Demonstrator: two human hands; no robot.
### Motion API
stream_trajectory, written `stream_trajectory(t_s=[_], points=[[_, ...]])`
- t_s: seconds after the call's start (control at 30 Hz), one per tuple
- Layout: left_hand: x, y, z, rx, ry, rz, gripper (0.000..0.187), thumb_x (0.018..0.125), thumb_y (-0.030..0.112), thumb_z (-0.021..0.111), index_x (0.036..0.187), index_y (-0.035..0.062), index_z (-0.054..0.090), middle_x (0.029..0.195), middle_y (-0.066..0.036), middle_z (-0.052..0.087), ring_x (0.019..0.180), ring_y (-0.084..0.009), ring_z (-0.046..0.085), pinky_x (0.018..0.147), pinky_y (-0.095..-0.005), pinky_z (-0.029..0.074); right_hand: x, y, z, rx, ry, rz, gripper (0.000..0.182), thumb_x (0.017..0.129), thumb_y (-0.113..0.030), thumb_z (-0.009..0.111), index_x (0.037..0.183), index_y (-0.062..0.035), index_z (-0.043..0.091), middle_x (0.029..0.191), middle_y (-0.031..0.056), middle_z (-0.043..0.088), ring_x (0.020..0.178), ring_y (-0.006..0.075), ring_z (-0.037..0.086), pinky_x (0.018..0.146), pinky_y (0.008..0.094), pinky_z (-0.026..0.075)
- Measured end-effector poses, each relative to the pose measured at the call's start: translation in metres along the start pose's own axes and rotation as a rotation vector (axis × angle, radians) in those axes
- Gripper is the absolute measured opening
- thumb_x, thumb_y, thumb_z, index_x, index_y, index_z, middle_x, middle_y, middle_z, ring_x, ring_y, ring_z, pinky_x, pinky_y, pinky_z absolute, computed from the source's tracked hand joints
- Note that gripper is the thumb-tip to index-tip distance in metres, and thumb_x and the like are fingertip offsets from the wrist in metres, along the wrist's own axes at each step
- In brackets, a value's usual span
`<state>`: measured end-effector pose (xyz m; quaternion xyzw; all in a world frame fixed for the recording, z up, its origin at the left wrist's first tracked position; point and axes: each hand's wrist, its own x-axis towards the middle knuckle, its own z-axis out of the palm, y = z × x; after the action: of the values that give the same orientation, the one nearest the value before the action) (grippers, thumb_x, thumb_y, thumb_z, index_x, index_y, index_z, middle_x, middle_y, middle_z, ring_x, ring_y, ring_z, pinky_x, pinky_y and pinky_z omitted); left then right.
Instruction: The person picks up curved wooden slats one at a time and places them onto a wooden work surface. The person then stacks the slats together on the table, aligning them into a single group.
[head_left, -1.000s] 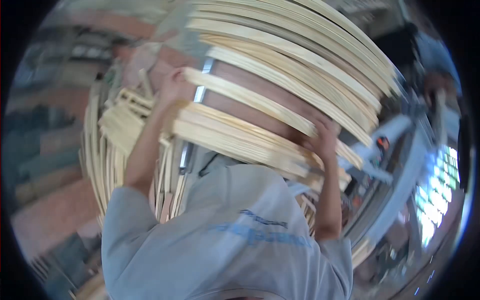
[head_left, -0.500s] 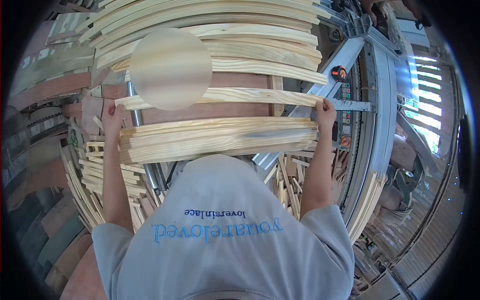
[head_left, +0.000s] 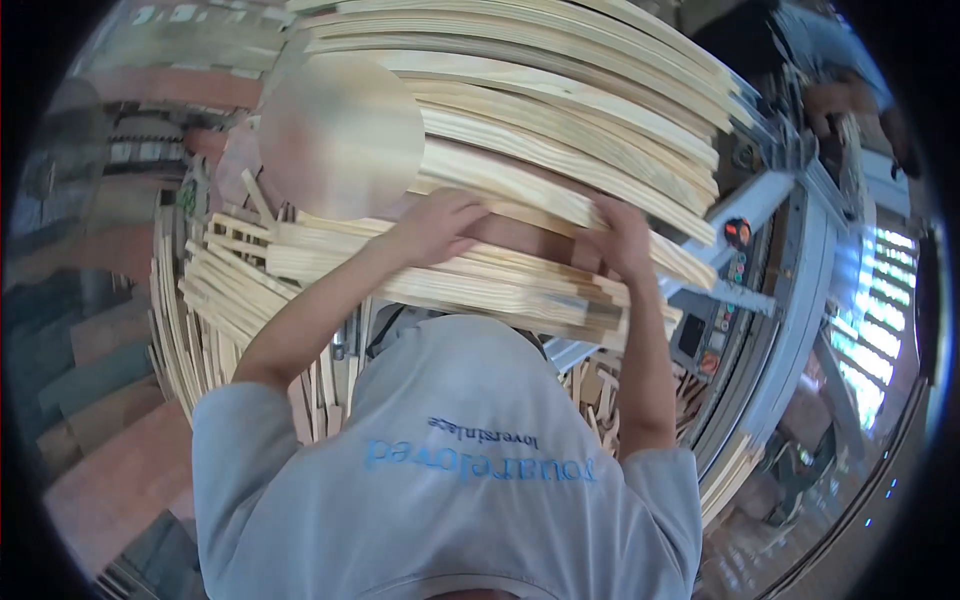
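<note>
A pale wooden strip [head_left: 510, 180] lies slantwise in front of the far strips, partly hidden by a blurred disc. My right hand [head_left: 622, 240] is at its near edge toward the right, fingers closed over the wood and slightly smeared by motion. Above the near stack of wooden strips [head_left: 470, 285] is my left hand [head_left: 438, 228], its fingers stretched to the right and the thumb apart, with nothing visible between them. Between the two stacks, a reddish-brown surface [head_left: 525, 235] shows.
Many more wooden strips [head_left: 520, 60] fill the far side. At right stands a metal machine frame [head_left: 800, 270] with a control panel [head_left: 700, 330] and an orange-black tape measure [head_left: 737, 233]. Loose offcuts [head_left: 225, 290] are piled at lower left. Another person's hand [head_left: 840, 95] shows at top right.
Both hands have left the ends of the strip they held and come inward. That strip now lies farther back, against the far strips. The view has turned and shifted.
</note>
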<state>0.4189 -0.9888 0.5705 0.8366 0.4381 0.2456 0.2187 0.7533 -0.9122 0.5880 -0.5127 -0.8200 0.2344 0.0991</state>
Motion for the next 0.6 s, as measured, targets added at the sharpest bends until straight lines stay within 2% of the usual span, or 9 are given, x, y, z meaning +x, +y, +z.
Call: stream_trajectory(t_s=[0.1,0.17,0.23,0.3,0.33,0.37,0.43,0.53,0.6], points=[[0.029,-0.016,0.012,0.134,-0.007,-0.059,0.051,0.075,0.029,0.078,0.118,0.0091,0.059,0.123,-0.012,0.061,0.115,-0.0313,0.057,0.099,-0.0457,0.045,-0.010,0.011,-0.036,0.060,0.156,0.018,0.058,0.074,-0.025,0.085,0.120,0.0023,0.063,0.111,0.0228,0.068,0.101,0.0386,0.065,0.090,0.0423,0.051],[0.032,-0.048,0.028,0.070,-0.249,-0.185,0.051,0.078,0.037,0.074,0.118,0.0091,0.057,0.123,-0.012,0.060,0.116,-0.0309,0.057,0.097,-0.0449,0.046,-0.015,0.012,-0.066,0.173,0.162,0.165,0.054,0.077,-0.018,0.083,0.122,0.0021,0.062,0.113,0.0188,0.069,0.102,0.0282,0.066,0.091,0.0369,0.051],[0.009,-0.055,0.014,0.143,0.019,0.001,0.048,0.080,0.041,0.072,0.114,0.0096,0.059,0.113,-0.012,0.063,0.108,-0.0319,0.060,0.092,-0.0449,0.048,-0.016,-0.003,-0.084,0.356,0.252,0.099,0.052,0.081,-0.010,0.080,0.125,0.0063,0.059,0.115,0.0144,0.068,0.103,0.0193,0.063,0.091,0.0326,0.050],[-0.030,-0.042,-0.048,0.211,-0.037,-0.143,0.048,0.080,0.042,0.071,0.114,0.0098,0.060,0.110,-0.011,0.064,0.106,-0.0324,0.060,0.091,-0.0446,0.048,-0.017,-0.005,-0.098,0.115,0.297,0.112,0.050,0.086,-0.005,0.075,0.130,0.0080,0.056,0.117,0.0134,0.066,0.103,0.0178,0.061,0.093,0.0301,0.048],[-0.051,-0.035,-0.073,0.246,-0.112,-0.212,0.048,0.081,0.044,0.071,0.114,0.0100,0.060,0.106,-0.011,0.065,0.104,-0.0328,0.061,0.089,-0.0443,0.048,-0.016,-0.015,-0.099,0.223,0.283,0.130,0.050,0.087,-0.005,0.074,0.131,0.0081,0.055,0.118,0.0135,0.065,0.103,0.0185,0.061,0.094,0.0303,0.047],[-0.091,-0.035,-0.089,0.245,0.148,-0.196,0.049,0.081,0.045,0.071,0.114,0.0105,0.061,0.103,-0.011,0.065,0.101,-0.0328,0.062,0.086,-0.0438,0.050,-0.014,-0.020,-0.099,0.327,0.275,0.152,0.049,0.087,-0.004,0.073,0.132,0.0082,0.054,0.119,0.0136,0.065,0.103,0.0192,0.061,0.094,0.0305,0.047],[-0.157,-0.006,-0.141,0.172,0.181,-0.495,0.047,0.081,0.043,0.072,0.113,0.0098,0.062,0.102,-0.011,0.065,0.099,-0.0333,0.063,0.083,-0.0436,0.051,-0.010,-0.017,-0.084,0.466,0.342,0.152,0.048,0.089,-0.003,0.071,0.132,0.0080,0.054,0.118,0.0125,0.065,0.101,0.0193,0.061,0.091,0.0306,0.048],[-0.266,0.019,-0.145,0.276,0.398,-1.001,0.043,0.078,0.031,0.079,0.111,0.0079,0.065,0.106,-0.016,0.067,0.099,-0.0361,0.064,0.085,-0.0436,0.052,-0.002,-0.020,-0.072,0.505,0.300,0.196,0.048,0.089,-0.003,0.070,0.133,0.0068,0.053,0.115,0.0108,0.065,0.101,0.0164,0.059,0.090,0.0290,0.048],[-0.328,0.025,-0.128,0.310,0.587,-1.401,0.040,0.086,0.024,0.075,0.119,0.0071,0.061,0.100,-0.013,0.070,0.088,-0.0264,0.069,0.077,-0.0398,0.054,0.007,-0.027,-0.066,0.497,0.269,0.173,0.046,0.089,-0.003,0.070,0.131,0.0054,0.054,0.111,0.0087,0.065,0.098,0.0148,0.059,0.088,0.0270,0.047]])
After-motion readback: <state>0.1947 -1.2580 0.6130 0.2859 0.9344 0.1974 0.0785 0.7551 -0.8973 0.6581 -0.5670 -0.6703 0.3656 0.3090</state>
